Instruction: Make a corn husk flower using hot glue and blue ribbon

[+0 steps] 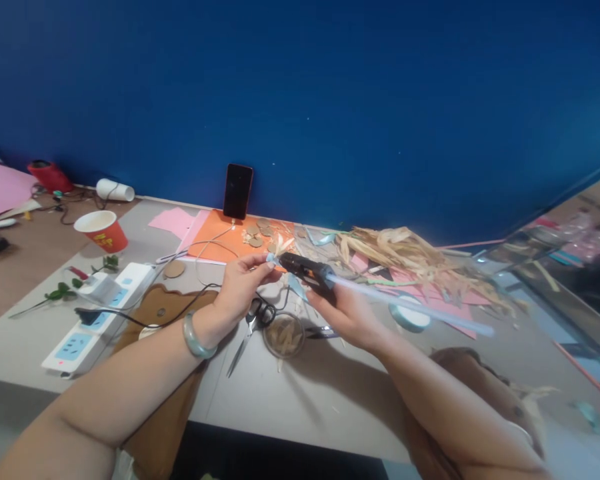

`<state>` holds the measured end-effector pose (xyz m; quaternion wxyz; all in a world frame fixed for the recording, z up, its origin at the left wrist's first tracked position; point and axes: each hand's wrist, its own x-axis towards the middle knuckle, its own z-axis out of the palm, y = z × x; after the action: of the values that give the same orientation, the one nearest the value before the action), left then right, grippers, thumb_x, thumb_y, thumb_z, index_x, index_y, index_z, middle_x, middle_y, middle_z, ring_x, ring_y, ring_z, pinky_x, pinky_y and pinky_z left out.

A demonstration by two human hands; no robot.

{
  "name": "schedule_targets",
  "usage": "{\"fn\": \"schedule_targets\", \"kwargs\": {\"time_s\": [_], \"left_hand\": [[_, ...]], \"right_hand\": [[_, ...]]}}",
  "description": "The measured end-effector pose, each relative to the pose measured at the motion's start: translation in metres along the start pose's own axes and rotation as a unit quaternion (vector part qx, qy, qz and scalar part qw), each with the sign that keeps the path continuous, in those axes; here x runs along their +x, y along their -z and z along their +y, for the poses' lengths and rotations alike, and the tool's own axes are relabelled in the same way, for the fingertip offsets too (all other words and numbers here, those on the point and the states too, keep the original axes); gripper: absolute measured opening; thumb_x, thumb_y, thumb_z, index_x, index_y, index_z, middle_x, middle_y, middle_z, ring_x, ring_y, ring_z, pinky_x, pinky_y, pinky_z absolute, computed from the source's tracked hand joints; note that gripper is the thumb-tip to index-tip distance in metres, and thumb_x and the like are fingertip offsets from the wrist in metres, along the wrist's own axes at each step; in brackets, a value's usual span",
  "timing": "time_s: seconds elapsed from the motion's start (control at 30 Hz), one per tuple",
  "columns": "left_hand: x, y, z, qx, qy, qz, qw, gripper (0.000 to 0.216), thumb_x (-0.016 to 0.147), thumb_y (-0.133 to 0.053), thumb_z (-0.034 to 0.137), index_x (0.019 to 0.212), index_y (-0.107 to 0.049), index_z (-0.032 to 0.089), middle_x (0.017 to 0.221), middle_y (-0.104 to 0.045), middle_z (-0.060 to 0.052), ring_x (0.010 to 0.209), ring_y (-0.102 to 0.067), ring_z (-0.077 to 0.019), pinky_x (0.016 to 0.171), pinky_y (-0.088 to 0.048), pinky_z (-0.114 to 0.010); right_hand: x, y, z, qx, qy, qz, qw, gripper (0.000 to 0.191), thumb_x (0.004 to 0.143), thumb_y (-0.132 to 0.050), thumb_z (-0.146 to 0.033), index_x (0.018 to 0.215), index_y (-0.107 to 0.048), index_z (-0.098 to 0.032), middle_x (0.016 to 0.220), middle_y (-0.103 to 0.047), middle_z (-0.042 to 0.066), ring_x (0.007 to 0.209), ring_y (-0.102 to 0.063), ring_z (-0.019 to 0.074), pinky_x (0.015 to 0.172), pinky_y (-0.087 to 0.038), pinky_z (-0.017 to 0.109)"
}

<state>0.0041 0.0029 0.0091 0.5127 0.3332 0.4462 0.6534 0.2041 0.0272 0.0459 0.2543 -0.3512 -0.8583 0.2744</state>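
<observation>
A black hot glue gun (307, 272) is gripped in my right hand (347, 313), with a long translucent glue stick (410, 303) jutting from its back to the right. Its nozzle points left, towards my left hand (243, 283). The fingers of that hand pinch a small pale piece with light blue (271, 258) at the nozzle tip; its exact kind is too small to make out. Below the hands lie black-handled scissors (250, 333) and a round dish (284, 335) of pale husk pieces. A light blue strip (297, 287) shows beside the glue gun.
A power strip (100, 320) with plugs and cords lies left, near a red paper cup (103, 232). Dried corn husks (405, 257) are heaped at the back right. A phone (238, 192) leans on the blue wall (300, 113). A tape roll (410, 313) lies right.
</observation>
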Motion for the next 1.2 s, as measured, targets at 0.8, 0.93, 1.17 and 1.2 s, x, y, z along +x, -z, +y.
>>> {"fn": "schedule_targets", "kwargs": {"time_s": [0.8,0.93,1.17,1.2], "left_hand": [[-0.005,-0.008,0.01,-0.05,0.045,0.008,0.998,0.023,0.066,-0.079,0.026,0.081,-0.071,0.011,0.066,-0.069,-0.004,0.063,-0.066,-0.0139,0.073,-0.053,-0.03],[-0.006,-0.009,0.012,-0.048,0.049,0.01,0.998,0.022,0.067,-0.078,0.024,0.082,-0.071,0.01,0.067,-0.069,-0.004,0.063,-0.065,-0.0133,0.072,-0.053,-0.029],[-0.007,-0.009,0.014,-0.06,0.049,0.0,0.997,0.02,0.068,-0.078,0.023,0.081,-0.071,0.011,0.068,-0.07,-0.004,0.063,-0.066,-0.0133,0.073,-0.053,-0.029],[-0.007,-0.009,0.014,-0.061,0.049,0.0,0.997,0.019,0.068,-0.077,0.023,0.081,-0.071,0.011,0.068,-0.07,-0.004,0.063,-0.066,-0.0134,0.073,-0.053,-0.029]], "right_hand": [[0.008,0.004,-0.014,0.038,-0.057,-0.029,0.997,0.024,0.092,-0.044,-0.038,0.083,-0.053,-0.017,0.062,-0.045,-0.001,0.055,-0.039,0.0124,0.051,-0.031,0.026],[0.007,0.003,-0.011,0.029,-0.057,-0.025,0.998,0.025,0.092,-0.044,-0.038,0.08,-0.051,-0.018,0.06,-0.045,-0.001,0.055,-0.039,0.0129,0.051,-0.031,0.026],[0.007,0.002,-0.01,0.041,-0.057,-0.027,0.997,0.027,0.092,-0.044,-0.039,0.074,-0.047,-0.019,0.059,-0.042,-0.002,0.055,-0.037,0.0127,0.05,-0.029,0.026],[0.007,0.002,-0.01,0.039,-0.06,-0.025,0.997,0.026,0.091,-0.044,-0.038,0.075,-0.047,-0.019,0.06,-0.043,-0.001,0.056,-0.038,0.0129,0.05,-0.03,0.026]]}}
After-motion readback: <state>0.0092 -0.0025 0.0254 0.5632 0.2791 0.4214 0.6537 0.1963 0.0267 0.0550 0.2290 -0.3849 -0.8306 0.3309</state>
